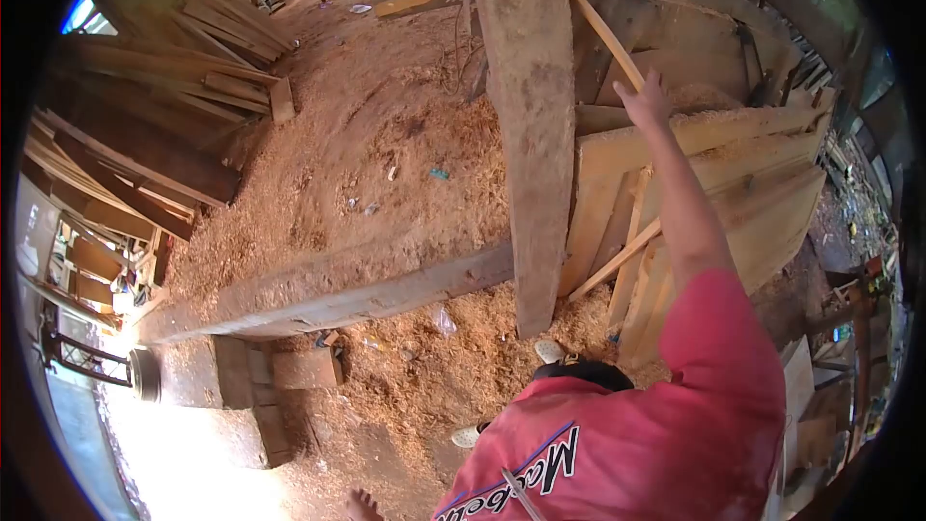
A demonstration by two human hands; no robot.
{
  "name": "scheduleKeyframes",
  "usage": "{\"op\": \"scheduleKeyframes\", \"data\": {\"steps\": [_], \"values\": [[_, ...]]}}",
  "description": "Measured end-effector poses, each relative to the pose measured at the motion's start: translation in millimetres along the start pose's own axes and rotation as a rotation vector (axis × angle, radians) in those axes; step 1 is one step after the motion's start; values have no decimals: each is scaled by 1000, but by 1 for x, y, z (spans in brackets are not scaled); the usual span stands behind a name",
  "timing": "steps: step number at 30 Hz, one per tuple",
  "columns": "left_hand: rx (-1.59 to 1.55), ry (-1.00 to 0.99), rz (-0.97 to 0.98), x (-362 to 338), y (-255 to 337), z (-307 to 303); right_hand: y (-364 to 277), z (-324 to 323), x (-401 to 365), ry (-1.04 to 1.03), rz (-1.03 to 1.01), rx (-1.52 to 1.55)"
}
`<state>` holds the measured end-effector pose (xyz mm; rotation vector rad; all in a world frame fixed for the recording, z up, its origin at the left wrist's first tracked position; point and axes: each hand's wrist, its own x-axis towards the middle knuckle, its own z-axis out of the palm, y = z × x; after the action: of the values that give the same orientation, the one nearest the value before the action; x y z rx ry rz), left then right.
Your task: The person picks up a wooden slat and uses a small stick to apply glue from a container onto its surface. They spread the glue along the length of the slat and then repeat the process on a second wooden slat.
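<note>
My right arm, in a red sleeve, stretches up to the right over stacked boards. At its end my right hand [648, 104] has thumb and fingers apart, right at the lower end of a thin wooden strip [606, 34]. That strip leans against a wide, thick plank [531, 125] standing on my side of the pile. Below my arm another thin wooden strip [617, 259] lies slanted across pale boards [723, 188]. Low in the view, my left hand [365, 506] is partly cut off by the frame edge, with its fingers spread and nothing in them.
A long, heavy beam [386, 294] lies across the shavings-covered floor [405, 154]. Wooden blocks [227, 376] stand at its near left end, beside a wheel [145, 373]. Lumber stacks [174, 106] fill the left side. My shoes [550, 351] stand among the shavings.
</note>
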<state>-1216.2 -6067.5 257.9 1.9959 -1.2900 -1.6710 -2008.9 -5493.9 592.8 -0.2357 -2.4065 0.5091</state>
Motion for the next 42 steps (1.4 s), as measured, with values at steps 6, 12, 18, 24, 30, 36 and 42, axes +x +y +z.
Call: {"op": "scheduleKeyframes", "data": {"steps": [6, 12, 18, 24, 30, 36, 42], "values": [[59, -225, -282, -78, -109, 79, 28, 68, 75, -389, -33, 149], [62, -246, -381, -147, -149, 138, 165, 39, 71, -227, -151, 65], [-317, -283, -385, -95, -224, 139, 232, 44, -89, -162, 223, 33], [130, -170, 77, -37, -95, 166, -10, 86, -229, -522, 598, 1009], [125, -143, 208, -50, 16, 136, -245, 4, -364, -892, 487, 1704], [-392, -259, 158, -12, 54, 83, -378, -16, -484, -1110, 594, 1733], [-571, -44, 26, 60, 134, -2, -485, 27, -582, -1498, 681, 1754]]}}
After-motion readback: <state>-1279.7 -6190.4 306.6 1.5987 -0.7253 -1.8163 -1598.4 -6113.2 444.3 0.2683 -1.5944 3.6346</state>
